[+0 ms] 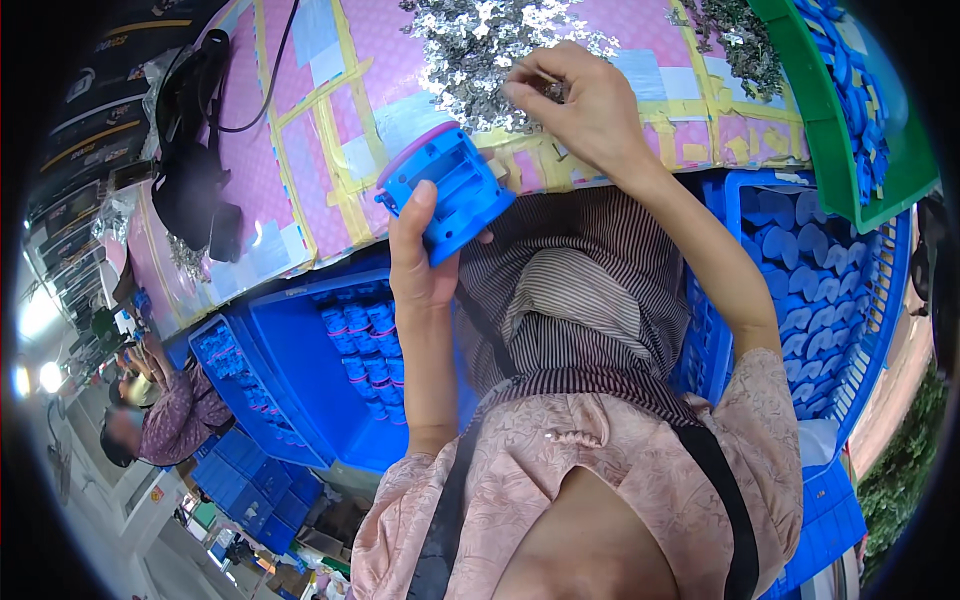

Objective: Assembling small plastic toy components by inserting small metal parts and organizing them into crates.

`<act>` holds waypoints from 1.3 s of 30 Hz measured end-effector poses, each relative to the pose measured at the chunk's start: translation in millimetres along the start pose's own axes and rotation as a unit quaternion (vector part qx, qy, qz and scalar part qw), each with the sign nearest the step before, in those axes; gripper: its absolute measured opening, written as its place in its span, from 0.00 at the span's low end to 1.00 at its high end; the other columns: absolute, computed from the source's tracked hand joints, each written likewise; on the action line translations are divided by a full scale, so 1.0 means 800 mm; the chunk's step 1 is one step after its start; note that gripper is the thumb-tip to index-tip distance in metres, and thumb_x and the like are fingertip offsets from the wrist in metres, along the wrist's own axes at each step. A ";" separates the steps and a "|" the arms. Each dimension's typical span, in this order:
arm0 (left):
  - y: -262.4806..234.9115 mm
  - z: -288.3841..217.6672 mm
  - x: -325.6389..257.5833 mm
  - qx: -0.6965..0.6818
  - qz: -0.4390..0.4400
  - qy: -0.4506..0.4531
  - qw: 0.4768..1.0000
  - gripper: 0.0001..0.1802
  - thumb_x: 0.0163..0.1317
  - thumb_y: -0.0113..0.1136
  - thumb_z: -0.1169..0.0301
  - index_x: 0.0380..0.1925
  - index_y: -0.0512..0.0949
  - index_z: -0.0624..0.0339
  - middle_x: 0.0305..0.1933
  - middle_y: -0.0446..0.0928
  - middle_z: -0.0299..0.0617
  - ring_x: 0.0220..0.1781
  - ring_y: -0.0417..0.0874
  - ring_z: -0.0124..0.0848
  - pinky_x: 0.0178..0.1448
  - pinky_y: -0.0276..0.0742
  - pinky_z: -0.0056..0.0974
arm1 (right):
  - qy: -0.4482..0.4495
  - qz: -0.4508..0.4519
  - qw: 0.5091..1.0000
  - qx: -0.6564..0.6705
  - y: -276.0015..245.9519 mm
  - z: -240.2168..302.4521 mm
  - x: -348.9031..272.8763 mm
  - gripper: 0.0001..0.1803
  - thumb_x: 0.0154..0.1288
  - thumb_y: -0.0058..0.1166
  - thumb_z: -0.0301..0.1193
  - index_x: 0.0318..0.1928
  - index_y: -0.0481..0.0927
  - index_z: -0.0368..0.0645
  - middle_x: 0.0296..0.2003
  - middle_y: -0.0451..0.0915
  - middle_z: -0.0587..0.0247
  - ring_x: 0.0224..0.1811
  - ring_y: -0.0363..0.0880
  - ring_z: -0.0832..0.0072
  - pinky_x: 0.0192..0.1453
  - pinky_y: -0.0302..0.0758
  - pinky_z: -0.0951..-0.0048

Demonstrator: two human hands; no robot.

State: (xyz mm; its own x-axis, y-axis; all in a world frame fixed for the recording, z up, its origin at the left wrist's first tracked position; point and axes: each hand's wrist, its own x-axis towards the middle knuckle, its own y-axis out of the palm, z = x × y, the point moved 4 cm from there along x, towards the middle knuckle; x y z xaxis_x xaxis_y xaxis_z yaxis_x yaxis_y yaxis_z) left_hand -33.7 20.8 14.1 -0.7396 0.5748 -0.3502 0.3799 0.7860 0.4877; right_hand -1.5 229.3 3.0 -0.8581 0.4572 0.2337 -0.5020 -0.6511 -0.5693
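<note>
My left hand (418, 245) grips a blue plastic housing (452, 185) with a pink rim, held tilted over the near edge of the table. Its open side shows hollow compartments and small holes. My right hand (590, 105) is over the near edge of a heap of small silvery metal pieces (470, 50). Its thumb and fingers are curled together in a pinch; whatever is between the fingertips is too small to make out.
The table (240, 150) has a pink covering patched with yellow tape. A green bin (830, 120) of blue parts stands at the right. Blue crates hold round blue parts (800, 290) on the right and pink-ringed housings (365, 350) on the left. A person (175, 415) sits far left.
</note>
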 end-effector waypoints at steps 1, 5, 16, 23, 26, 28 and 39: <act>0.002 0.000 0.003 0.000 0.000 -0.001 1.000 0.36 0.61 0.62 0.54 0.63 0.66 0.66 0.55 0.78 0.57 0.47 0.86 0.41 0.31 0.86 0.38 | 0.000 -0.006 0.999 0.045 -0.002 -0.005 0.002 0.09 0.60 0.64 0.32 0.41 0.85 0.44 0.32 0.81 0.68 0.32 0.80 0.78 0.36 0.74 0.75; 0.011 0.002 0.011 -0.010 0.007 0.008 1.000 0.35 0.61 0.62 0.55 0.63 0.66 0.65 0.54 0.78 0.58 0.47 0.86 0.41 0.30 0.86 0.37 | 0.037 0.017 0.975 0.217 -0.009 -0.011 0.002 0.09 0.63 0.63 0.29 0.42 0.85 0.39 0.32 0.81 0.71 0.33 0.76 0.84 0.37 0.73 0.80; 0.024 0.007 0.010 0.043 -0.064 0.031 0.997 0.38 0.56 0.66 0.55 0.60 0.66 0.68 0.48 0.79 0.52 0.41 0.87 0.36 0.29 0.87 0.34 | 0.239 0.168 0.847 0.443 -0.004 0.034 -0.027 0.09 0.62 0.65 0.30 0.41 0.83 0.39 0.25 0.79 0.73 0.19 0.68 0.92 0.21 0.60 0.88; 0.030 0.009 0.010 0.052 -0.068 0.040 0.996 0.39 0.56 0.67 0.54 0.60 0.66 0.69 0.47 0.79 0.51 0.39 0.87 0.34 0.30 0.87 0.34 | 0.262 0.127 0.839 0.460 -0.002 0.037 -0.031 0.07 0.62 0.65 0.28 0.38 0.82 0.38 0.26 0.78 0.71 0.25 0.74 0.87 0.31 0.73 0.83; 0.035 0.009 0.010 0.057 -0.075 0.047 0.994 0.38 0.55 0.67 0.54 0.60 0.67 0.68 0.47 0.78 0.50 0.38 0.86 0.34 0.29 0.87 0.33 | 0.261 0.133 0.841 0.456 -0.001 0.036 -0.029 0.08 0.61 0.65 0.28 0.38 0.82 0.38 0.25 0.77 0.72 0.24 0.73 0.88 0.29 0.72 0.84; 0.039 0.007 0.010 0.056 -0.082 0.051 0.994 0.38 0.55 0.68 0.54 0.59 0.68 0.67 0.46 0.78 0.49 0.37 0.86 0.33 0.28 0.86 0.33 | 0.262 0.135 0.845 0.446 -0.004 0.036 -0.028 0.09 0.61 0.66 0.28 0.38 0.82 0.38 0.24 0.76 0.73 0.23 0.72 0.88 0.28 0.70 0.85; 0.047 0.012 0.003 0.125 -0.116 0.116 0.979 0.32 0.57 0.68 0.70 0.61 0.70 0.66 0.53 0.77 0.44 0.53 0.78 0.32 0.59 0.74 0.38 | -0.048 -0.005 0.988 0.150 -0.023 0.054 -0.031 0.08 0.58 0.64 0.30 0.36 0.83 0.39 0.34 0.79 0.57 0.38 0.82 0.61 0.40 0.78 0.64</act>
State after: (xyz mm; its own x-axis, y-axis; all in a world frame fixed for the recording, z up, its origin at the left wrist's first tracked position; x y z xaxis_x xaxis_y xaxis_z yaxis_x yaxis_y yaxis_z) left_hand -16.2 54.2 24.0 -0.9172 0.3298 -0.2236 0.2893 0.9371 0.1954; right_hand 24.2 203.8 41.9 -0.8517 0.4154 0.3196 -0.5083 -0.8032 -0.3106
